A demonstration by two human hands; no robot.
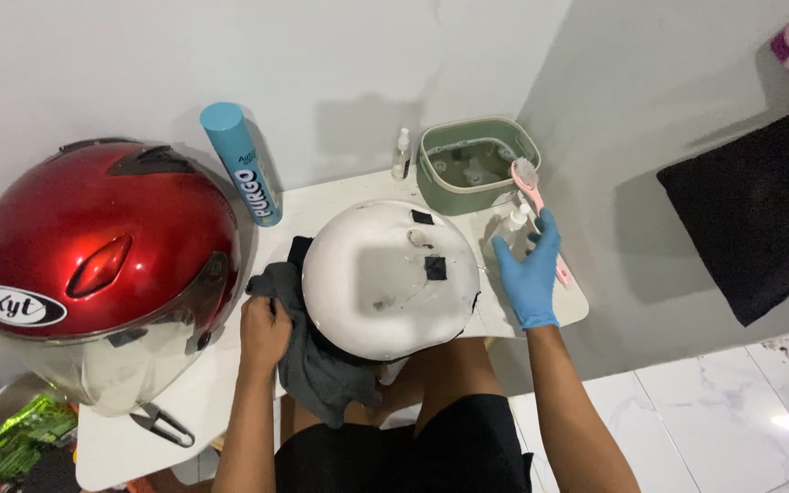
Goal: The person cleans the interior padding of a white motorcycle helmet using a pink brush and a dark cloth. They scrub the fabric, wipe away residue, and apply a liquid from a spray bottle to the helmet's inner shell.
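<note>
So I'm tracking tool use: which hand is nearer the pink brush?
Right. The gloved right hand lies just below the pink brush; the bare left hand holds the grey cloth beyond the white helmet.

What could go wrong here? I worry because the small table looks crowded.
The right hand in a blue glove reaches for a small clear bottle right at the pink brush; it could knock either over. The white helmet overhangs the table edge toward the lap, steadied only by the left hand on a grey cloth, so it might slip.
</note>
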